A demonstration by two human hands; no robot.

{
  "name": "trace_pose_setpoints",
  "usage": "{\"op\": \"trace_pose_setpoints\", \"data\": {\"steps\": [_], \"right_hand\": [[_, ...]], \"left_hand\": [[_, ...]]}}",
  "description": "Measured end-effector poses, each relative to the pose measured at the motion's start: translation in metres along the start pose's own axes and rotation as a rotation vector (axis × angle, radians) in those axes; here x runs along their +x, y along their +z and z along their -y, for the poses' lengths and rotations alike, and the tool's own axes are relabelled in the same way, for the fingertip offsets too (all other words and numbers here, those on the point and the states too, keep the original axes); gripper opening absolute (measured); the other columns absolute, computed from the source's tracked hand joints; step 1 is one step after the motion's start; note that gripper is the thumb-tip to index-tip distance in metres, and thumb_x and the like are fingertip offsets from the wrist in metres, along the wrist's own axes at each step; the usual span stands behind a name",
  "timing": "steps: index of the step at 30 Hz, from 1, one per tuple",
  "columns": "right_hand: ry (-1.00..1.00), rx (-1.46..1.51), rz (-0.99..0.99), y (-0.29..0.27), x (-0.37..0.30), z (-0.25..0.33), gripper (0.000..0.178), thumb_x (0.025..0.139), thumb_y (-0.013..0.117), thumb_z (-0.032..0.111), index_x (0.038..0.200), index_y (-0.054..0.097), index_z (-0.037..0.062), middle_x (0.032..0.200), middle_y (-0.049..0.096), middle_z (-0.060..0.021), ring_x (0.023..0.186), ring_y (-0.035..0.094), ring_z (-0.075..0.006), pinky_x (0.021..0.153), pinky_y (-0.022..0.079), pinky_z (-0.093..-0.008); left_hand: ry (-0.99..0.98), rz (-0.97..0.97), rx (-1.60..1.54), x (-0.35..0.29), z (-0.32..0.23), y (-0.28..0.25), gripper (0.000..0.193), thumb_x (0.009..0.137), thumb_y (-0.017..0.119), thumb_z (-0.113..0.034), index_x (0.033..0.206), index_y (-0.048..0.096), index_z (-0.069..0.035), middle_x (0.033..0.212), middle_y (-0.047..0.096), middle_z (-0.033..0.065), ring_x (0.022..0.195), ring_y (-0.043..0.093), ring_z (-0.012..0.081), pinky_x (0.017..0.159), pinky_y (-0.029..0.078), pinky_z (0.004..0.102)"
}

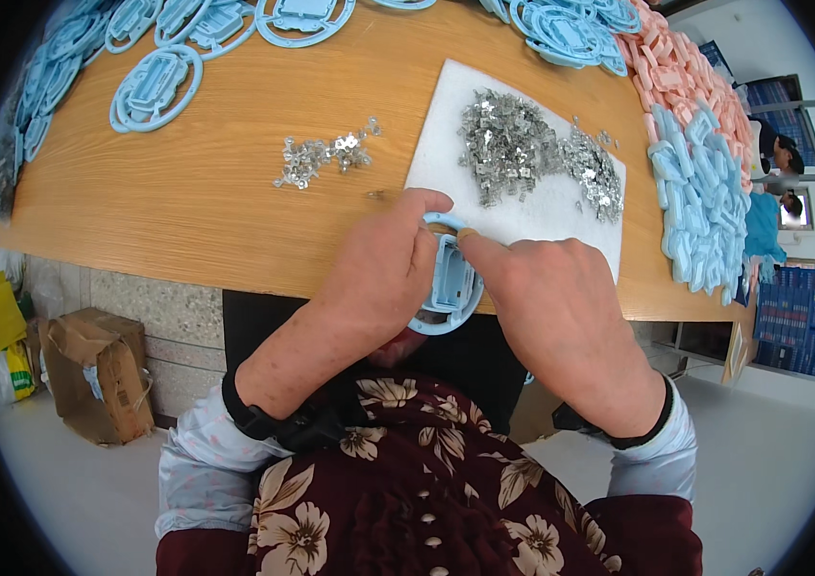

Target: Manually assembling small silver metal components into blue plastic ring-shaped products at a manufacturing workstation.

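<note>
At the near edge of the table I hold a light blue oval plastic frame (452, 280) with a rectangular compartment in its middle. My left hand (380, 252) grips its left rim, fingers curled round it. From the other side my right hand (549, 296) presses on the upper rim with its thumb, the other fingers folded under and partly hidden. Whether a small metal piece sits beneath the fingertips cannot be made out. Just beyond the hands, a heap of small shiny metal clips (508, 146) lies on a white foam sheet (446, 123), beside a smaller clip heap (592, 175).
Loose metal clips (304, 163) lie on the bare wood table (206, 182). Similar blue frames (153, 88) line the far and left edges. Pink plastic parts (681, 72) and blue oblong parts (700, 197) are piled at right. A cardboard box (100, 374) stands on the floor.
</note>
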State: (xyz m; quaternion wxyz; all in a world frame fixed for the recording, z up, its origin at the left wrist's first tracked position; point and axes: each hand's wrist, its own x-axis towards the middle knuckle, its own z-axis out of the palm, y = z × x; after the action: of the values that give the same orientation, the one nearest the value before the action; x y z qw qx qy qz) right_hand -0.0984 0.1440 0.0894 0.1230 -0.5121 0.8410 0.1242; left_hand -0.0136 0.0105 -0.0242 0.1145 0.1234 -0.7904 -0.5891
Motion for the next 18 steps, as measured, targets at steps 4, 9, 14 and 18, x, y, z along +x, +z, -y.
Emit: {"op": "trace_pose_setpoints", "data": {"steps": [4, 9, 14, 18], "right_hand": [[0.014, 0.024, -0.051, 0.005, -0.002, 0.000, 0.022, 0.088, 0.060, 0.011, 0.109, 0.065, 0.0083, 0.069, 0.067, -0.0130, 0.067, 0.069, -0.0339, 0.057, 0.052, -0.0436], [0.094, 0.482, -0.395, 0.036, -0.014, -0.016, 0.022, 0.095, 0.065, 0.021, 0.108, 0.066, 0.0037, 0.069, 0.068, -0.0106, 0.066, 0.070, -0.0254, 0.057, 0.052, -0.0371], [0.272, 1.567, -0.298, 0.080, -0.016, -0.021, 0.027, 0.102, 0.062, 0.027, 0.113, 0.066, 0.0031, 0.077, 0.062, 0.0036, 0.065, 0.052, -0.0044, 0.055, 0.041, -0.0235], [0.328, 1.763, -0.146, 0.068, -0.024, -0.023, 0.026, 0.103, 0.061, 0.027, 0.111, 0.065, 0.0032, 0.080, 0.059, 0.0075, 0.062, 0.042, 0.0010, 0.053, 0.032, -0.0169]], "left_hand": [[0.100, -0.070, 0.037, 0.005, 0.006, 0.002, 0.032, 0.098, 0.041, -0.007, 0.123, 0.060, 0.002, 0.078, 0.063, 0.0167, 0.065, 0.061, 0.0222, 0.064, 0.050, 0.0348], [-0.143, 0.053, -0.282, 0.001, -0.008, -0.011, 0.032, 0.101, 0.041, -0.010, 0.126, 0.060, -0.001, 0.084, 0.065, 0.0061, 0.068, 0.060, 0.0090, 0.060, 0.050, 0.0234], [-0.276, 0.216, -0.529, -0.005, -0.018, -0.017, 0.035, 0.101, 0.043, -0.011, 0.130, 0.060, -0.002, 0.096, 0.066, 0.0034, 0.075, 0.060, 0.0069, 0.064, 0.051, 0.0238], [-0.146, 0.307, -0.501, -0.008, -0.015, -0.016, 0.037, 0.100, 0.043, -0.012, 0.132, 0.058, 0.000, 0.106, 0.066, 0.0070, 0.089, 0.062, 0.0100, 0.079, 0.052, 0.0284]]}}
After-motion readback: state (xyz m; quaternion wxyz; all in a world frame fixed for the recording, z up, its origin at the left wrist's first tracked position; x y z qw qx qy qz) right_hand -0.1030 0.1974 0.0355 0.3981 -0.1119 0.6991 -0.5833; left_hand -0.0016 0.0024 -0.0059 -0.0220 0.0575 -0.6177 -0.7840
